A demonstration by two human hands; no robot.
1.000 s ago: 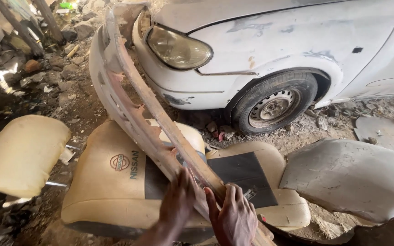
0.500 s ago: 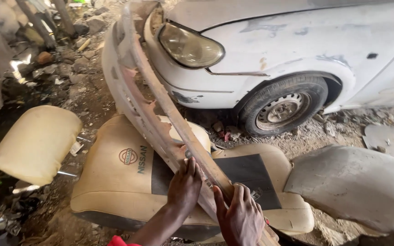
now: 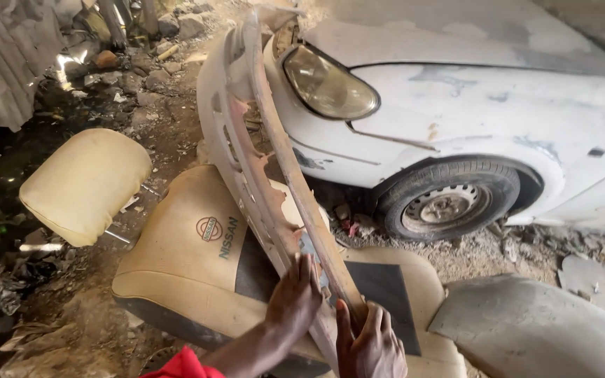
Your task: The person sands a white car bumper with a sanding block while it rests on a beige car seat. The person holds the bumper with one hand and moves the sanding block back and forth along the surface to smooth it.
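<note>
Down at the near edge, 2 hands hold the low end of a long, peeling car bumper. The left hand lies flat against its inner face, fingers spread. The right hand is clamped around its lower edge, fingers curled over the rim. The bumper rises tilted from the hands, away toward the car's nose. Under it lies a tan car seat with a dark centre panel, its headrest sticking out to the left. A grey body panel lies on the dirt at right. Beyond stands a dusty white car, its headlight and front wheel facing us. Rubble litters the far ground.
</note>
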